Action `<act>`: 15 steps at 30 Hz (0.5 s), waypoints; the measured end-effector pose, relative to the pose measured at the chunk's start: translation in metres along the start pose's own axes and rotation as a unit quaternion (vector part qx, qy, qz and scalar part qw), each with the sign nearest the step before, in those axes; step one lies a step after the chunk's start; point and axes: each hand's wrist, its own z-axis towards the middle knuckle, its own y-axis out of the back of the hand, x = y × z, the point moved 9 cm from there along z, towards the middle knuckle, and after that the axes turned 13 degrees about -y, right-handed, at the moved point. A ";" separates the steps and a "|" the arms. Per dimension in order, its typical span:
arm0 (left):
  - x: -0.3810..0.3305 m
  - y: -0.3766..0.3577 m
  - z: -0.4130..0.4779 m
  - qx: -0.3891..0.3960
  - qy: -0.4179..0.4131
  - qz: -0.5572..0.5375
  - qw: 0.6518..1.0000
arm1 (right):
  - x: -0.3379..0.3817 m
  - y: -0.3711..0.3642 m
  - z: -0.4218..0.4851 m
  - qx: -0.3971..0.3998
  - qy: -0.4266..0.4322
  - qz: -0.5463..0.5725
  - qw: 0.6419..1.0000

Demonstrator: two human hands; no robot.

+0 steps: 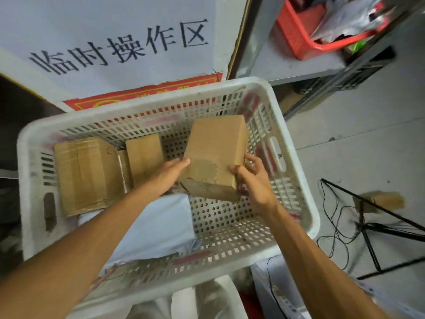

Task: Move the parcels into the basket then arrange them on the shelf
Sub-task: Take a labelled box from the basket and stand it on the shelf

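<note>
While the parcel (213, 146) tilts over the basket (138, 114), fingers (180, 163) flank both sides.

left hand (169, 174): fingers straight | right hand (253, 180): curled round parcel (213, 139) (both arms outstretched)

On my feed the white slotted basket (292, 139) carries the load: a taped flat carton (85, 176) at 9 o'clock on its floor, a smaller box (143, 157) just beside it toward 11, a pale mailer bag (161, 224) at 6, and a brown box (216, 146) tilted at 1. Right of it, at 3 o'clock, the concrete floor (345, 125) bears a black stand (391, 230) and a blurred brown scrap (386, 200).
</note>
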 end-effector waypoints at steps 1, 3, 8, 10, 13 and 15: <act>-0.003 0.001 -0.004 -0.012 0.009 -0.033 0.999 | -0.001 -0.002 -0.002 0.010 0.000 -0.007 1.000; -0.002 0.002 -0.009 -0.010 0.012 -0.088 0.996 | -0.005 -0.005 -0.005 0.035 -0.005 -0.013 0.999; -0.001 0.020 -0.036 -0.013 -0.027 -0.136 0.990 | -0.015 -0.014 -0.019 0.080 0.012 -0.028 0.996; 0.000 0.031 -0.050 -0.023 -0.039 -0.138 0.989 | -0.017 -0.025 -0.028 0.112 0.009 -0.025 0.993; -0.005 0.042 -0.071 -0.028 -0.061 -0.123 0.990 | -0.008 -0.042 -0.039 0.129 0.015 -0.025 0.991; -0.012 0.050 -0.085 -0.045 -0.066 -0.137 0.987 | 0.003 -0.053 -0.047 0.141 0.028 -0.037 0.989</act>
